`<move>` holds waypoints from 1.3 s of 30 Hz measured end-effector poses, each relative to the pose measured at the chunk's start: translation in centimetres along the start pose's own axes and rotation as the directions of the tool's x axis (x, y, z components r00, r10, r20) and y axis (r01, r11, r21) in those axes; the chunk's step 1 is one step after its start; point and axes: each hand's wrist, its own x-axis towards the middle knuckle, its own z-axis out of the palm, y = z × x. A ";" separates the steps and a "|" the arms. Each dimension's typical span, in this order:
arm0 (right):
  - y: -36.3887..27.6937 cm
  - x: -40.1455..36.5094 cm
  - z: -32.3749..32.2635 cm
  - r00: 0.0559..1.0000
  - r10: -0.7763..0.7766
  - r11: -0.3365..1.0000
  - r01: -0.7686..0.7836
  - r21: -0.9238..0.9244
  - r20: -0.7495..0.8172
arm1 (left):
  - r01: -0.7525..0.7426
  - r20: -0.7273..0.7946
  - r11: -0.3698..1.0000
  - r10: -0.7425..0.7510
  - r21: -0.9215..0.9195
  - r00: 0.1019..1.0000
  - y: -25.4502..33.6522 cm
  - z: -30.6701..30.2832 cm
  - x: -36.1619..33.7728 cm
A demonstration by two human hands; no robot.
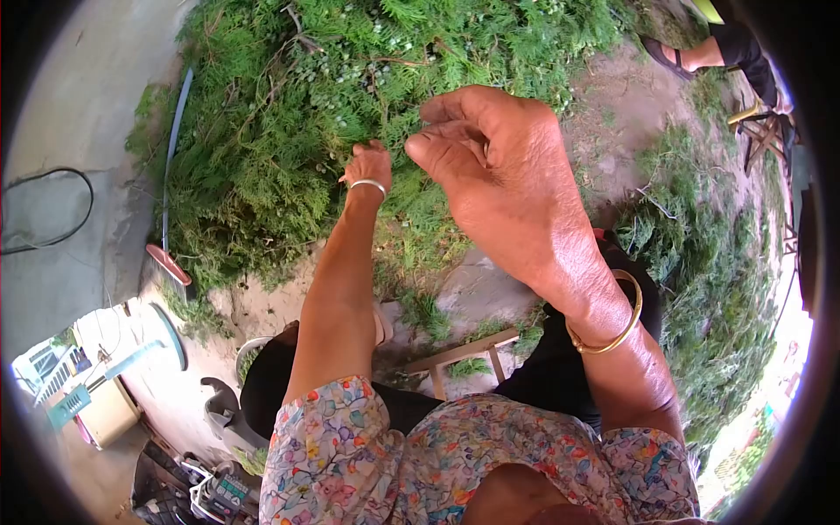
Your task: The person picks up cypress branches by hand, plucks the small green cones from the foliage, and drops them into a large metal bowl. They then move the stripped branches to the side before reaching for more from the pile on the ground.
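A large heap of green arborvitae-like branches [280,166] with small pale blue-green cones fills the upper middle of the view. At the heap's near edge is my left hand [369,166], a silver bangle on its wrist. Its fingers are curled in against the foliage, closed on a sprig that is mostly hidden. My right hand [503,162] is raised close to the camera, in front of the heap. Its thumb and fingers are loosely bent with a gap between them, and nothing shows in the hand. A gold bangle [637,319] circles that wrist.
More cut greenery [700,289] lies to the right. Below my hands is a wooden frame [464,352]. A pale blue fan [162,341] and a dark machine [223,494] stand lower left. Another person's sandalled foot [678,59] is upper right, near a folding stool [759,131].
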 end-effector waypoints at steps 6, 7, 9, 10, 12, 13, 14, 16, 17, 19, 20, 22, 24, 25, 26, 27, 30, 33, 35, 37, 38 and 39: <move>-0.7 -0.1 -0.8 0.996 0.075 0.977 -0.085 0.194 0.056 | -0.051 -0.024 0.971 0.047 -0.235 0.999 -4.6 -2.1 -2.2; -0.4 -0.1 -0.7 0.997 0.059 0.980 -0.067 0.188 0.050 | -0.073 0.002 0.918 0.080 -0.389 0.997 -5.2 -3.8 -3.0; 0.1 -0.1 -0.3 0.998 0.037 0.987 -0.044 0.153 0.046 | -0.102 0.024 0.741 0.157 -0.664 0.987 -6.1 -7.4 -4.7; 0.3 -0.1 -0.1 0.999 0.032 0.994 -0.036 0.108 0.038 | -0.031 0.018 0.559 0.082 -0.829 0.996 -6.0 -8.9 -5.5; 0.8 -0.1 0.4 0.998 0.018 0.997 -0.022 0.071 0.052 | -0.178 -0.163 0.543 0.075 -0.821 0.984 -6.1 -11.7 -7.0; 0.9 0.0 0.8 0.998 0.032 0.999 -0.033 0.027 0.061 | -0.310 -0.318 0.527 0.080 -0.791 0.945 -5.9 -13.4 -8.0; 1.0 0.0 1.3 0.998 0.008 0.999 -0.010 0.034 0.058 | -0.360 -0.403 0.568 0.054 -0.740 0.914 -4.6 -15.7 -10.5; 0.8 -0.2 2.2 0.999 -0.013 0.999 0.015 0.036 -0.038 | -0.472 -0.553 0.671 0.111 -0.572 0.826 -2.9 -18.5 -14.5; 0.5 -0.2 2.5 0.999 -0.030 0.999 0.031 0.036 -0.040 | -0.540 -0.655 0.745 0.187 -0.391 0.732 -2.3 -19.1 -16.1; 0.1 -0.4 3.2 0.992 0.111 0.983 -0.118 0.141 0.054 | -0.592 -0.678 0.712 0.221 -0.378 0.700 -1.3 -19.2 -18.6; 0.4 -0.5 3.7 0.987 0.156 0.968 -0.161 0.194 0.041 | -0.638 -0.692 0.675 0.258 -0.370 0.674 -0.8 -19.2 -19.4; 1.4 -0.1 4.7 0.980 0.198 0.898 -0.185 0.399 0.010 | -0.668 -0.717 0.610 0.224 -0.426 0.661 0.6 -19.4 -20.3; 1.1 0.0 4.6 0.971 0.239 0.697 -0.178 0.695 0.008 | -0.668 -0.660 0.379 0.174 -0.641 0.731 1.2 -19.7 -20.9; 0.7 0.1 4.3 0.970 0.244 0.702 -0.185 0.688 0.011 | -0.663 -0.656 0.373 0.168 -0.649 0.736 1.2 -20.7 -21.5; 0.4 0.3 3.9 0.961 0.275 0.667 -0.206 0.716 0.020 | -0.573 -0.575 0.264 0.077 -0.776 0.814 1.0 -22.4 -22.3; 0.1 0.3 3.6 0.952 0.305 0.628 -0.224 0.745 0.029 | -0.469 -0.474 0.139 0.001 -0.872 0.881 0.5 -23.3 -22.5; -0.2 0.4 3.1 0.951 0.308 0.643 -0.217 0.735 0.011 | -0.513 -0.531 0.140 -0.184 -0.847 0.827 -1.3 -23.6 -21.4; 0.2 0.7 3.0 0.959 0.281 0.612 -0.201 0.765 0.028 | -0.402 -0.405 0.056 -0.197 -0.914 0.893 -2.6 -22.8 -20.6; 0.3 0.7 3.0 0.964 0.263 0.592 -0.194 0.782 0.041 | -0.366 -0.355 -0.019 -0.200 -0.930 0.913 -2.7 -22.6 -20.8; 0.1 0.6 2.9 0.968 0.243 0.580 -0.198 0.790 0.064 | -0.271 -0.238 -0.211 -0.172 -0.939 0.956 -3.1 -22.3 -20.7; 0.1 0.6 3.0 0.968 0.242 0.581 -0.196 0.790 0.061 | -0.273 -0.239 -0.212 -0.170 -0.939 0.956 -3.5 -22.3 -20.5; 0.1 0.7 3.0 0.972 0.231 0.620 -0.176 0.765 0.037 | -0.296 -0.261 -0.184 -0.190 -0.937 0.946 -4.1 -22.4 -20.3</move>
